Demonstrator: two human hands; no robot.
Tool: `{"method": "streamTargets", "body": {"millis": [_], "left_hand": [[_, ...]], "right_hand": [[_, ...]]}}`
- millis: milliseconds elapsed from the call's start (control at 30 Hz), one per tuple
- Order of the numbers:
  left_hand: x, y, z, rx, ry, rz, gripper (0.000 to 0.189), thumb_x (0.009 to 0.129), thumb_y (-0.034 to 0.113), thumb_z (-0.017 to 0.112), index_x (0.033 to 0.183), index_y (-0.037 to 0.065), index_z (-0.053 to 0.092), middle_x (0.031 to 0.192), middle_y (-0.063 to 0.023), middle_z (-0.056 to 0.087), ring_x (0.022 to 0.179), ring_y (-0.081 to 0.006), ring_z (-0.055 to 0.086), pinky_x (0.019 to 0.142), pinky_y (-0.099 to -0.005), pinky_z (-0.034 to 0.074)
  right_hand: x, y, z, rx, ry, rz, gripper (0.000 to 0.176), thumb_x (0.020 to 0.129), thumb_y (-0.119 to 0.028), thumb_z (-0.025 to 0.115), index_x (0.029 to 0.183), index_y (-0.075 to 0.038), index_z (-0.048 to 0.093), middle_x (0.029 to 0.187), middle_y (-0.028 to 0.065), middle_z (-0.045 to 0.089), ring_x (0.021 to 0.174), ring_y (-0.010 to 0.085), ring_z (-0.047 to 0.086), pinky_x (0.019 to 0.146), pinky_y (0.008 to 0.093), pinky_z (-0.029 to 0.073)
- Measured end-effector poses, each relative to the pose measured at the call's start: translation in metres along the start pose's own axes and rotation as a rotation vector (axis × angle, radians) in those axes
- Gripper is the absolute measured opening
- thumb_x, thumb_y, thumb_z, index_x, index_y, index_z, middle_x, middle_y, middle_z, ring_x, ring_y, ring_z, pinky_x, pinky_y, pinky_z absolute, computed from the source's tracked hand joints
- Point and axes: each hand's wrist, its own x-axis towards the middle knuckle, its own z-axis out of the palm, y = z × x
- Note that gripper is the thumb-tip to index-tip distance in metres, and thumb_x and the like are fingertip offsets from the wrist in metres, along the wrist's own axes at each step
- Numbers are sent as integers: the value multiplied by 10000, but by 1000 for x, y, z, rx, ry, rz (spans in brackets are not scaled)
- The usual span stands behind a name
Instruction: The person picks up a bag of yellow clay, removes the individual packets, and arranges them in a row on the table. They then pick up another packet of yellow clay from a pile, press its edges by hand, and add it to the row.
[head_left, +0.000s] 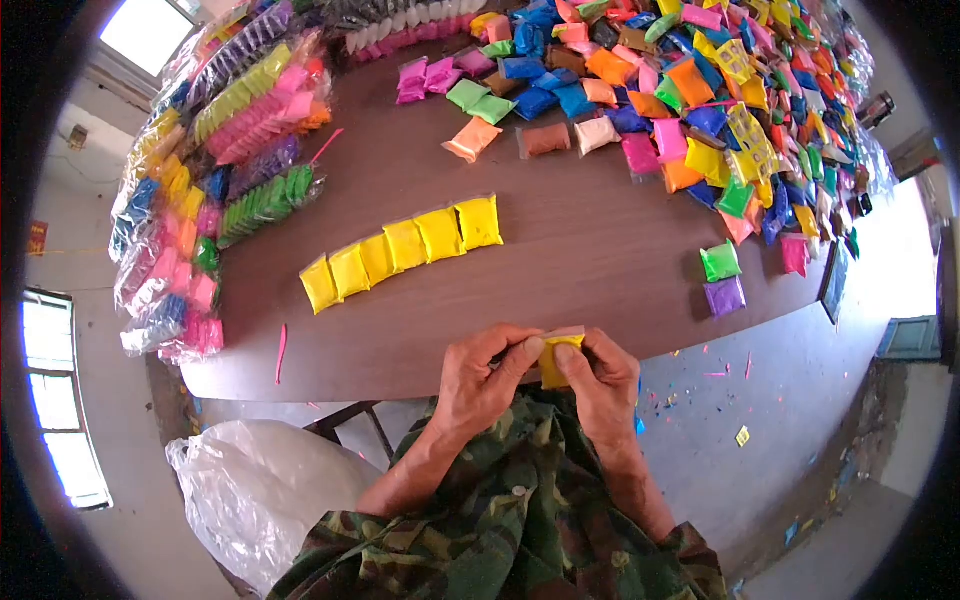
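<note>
Between my two hands, at the near edge of the table, is a small yellow clay packet with a clear top edge. My left hand pinches its left side with thumb and fingertips. My right hand grips the right side, thumb pressed on the front. Beyond them, a slanting row of several yellow packets lies side by side on the brown table. What the packets hold looks soft; its exact kind is not certain.
A large heap of mixed coloured packets covers the back right. Bagged rows of packets line the left. One green packet and one purple packet lie near the right edge. A clear plastic bag stands below left.
</note>
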Motion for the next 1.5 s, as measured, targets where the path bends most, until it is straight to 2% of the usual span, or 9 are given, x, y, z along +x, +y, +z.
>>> {"method": "streamTargets", "body": {"millis": [200,300,500,600,667,867,1167,1267,1500], "left_hand": [[1,12,-7,27,-47,-110,215,1068,140,620,1100,-51,712,852,-75,728,858,-107,681,775,-313,570],[5,1,-20,-202,-71,-216,214,1063,138,615,1091,-53,708,922,-94,737,873,-118,681,796,-317,568],[14,3,-11,84,-195,147,129,963,67,721,1036,-39,721,1005,-88,723,872,-128,652,758,-303,551],[12,1,-10,-93,-187,17,112,929,55,759,1012,-15,731,1014,-86,727,924,-148,671,830,-314,545],[12,-4,-7,-83,-120,76,91,930,35,745,1002,-16,724,972,-91,719,864,-154,671,761,-300,546],[13,1,-7,84,0,197,58,941,22,727,980,-19,711,936,-96,710,817,-159,675,707,-290,545],[10,1,-9,27,30,140,76,948,43,735,978,-21,708,913,-84,697,803,-148,669,711,-288,544],[11,3,-13,22,40,123,83,952,52,733,980,-22,708,902,-81,694,797,-144,662,711,-283,539],[14,4,-22,73,-3,99,81,954,65,732,990,-6,717,904,-63,698,819,-137,659,743,-283,537]], "right_hand": [[-1,-4,-6,55,-54,63,193,1011,-72,663,1175,22,706,984,-3,688,869,58,602,758,231,507],[-1,-3,-10,-17,-50,59,214,996,-70,672,1193,11,696,1029,20,699,914,81,627,800,248,526],[1,-14,3,-228,-52,28,300,940,-91,723,1226,-14,679,1114,112,728,1012,196,707,865,334,566],[3,-15,-2,-391,-134,-53,319,937,-120,732,1230,-8,670,1078,129,733,970,219,717,807,359,564],[7,-7,-9,-576,-256,-221,302,952,-143,718,1215,-2,672,1027,125,736,890,214,712,744,363,554],[-10,-18,3,-304,-222,208,243,1036,-189,624,1169,4,690,877,73,713,717,132,630,642,321,519],[-20,-8,1,96,-285,187,446,1094,-270,576,1410,45,585,1142,83,712,910,132,683,756,269,572],[-22,-15,6,272,-227,287,494,1114,-344,530,1411,47,588,1117,83,727,901,145,693,748,266,577],[-19,1,-2,92,-174,300,499,1126,-389,485,1327,35,656,1035,91,745,870,160,717,673,275,575]]}}
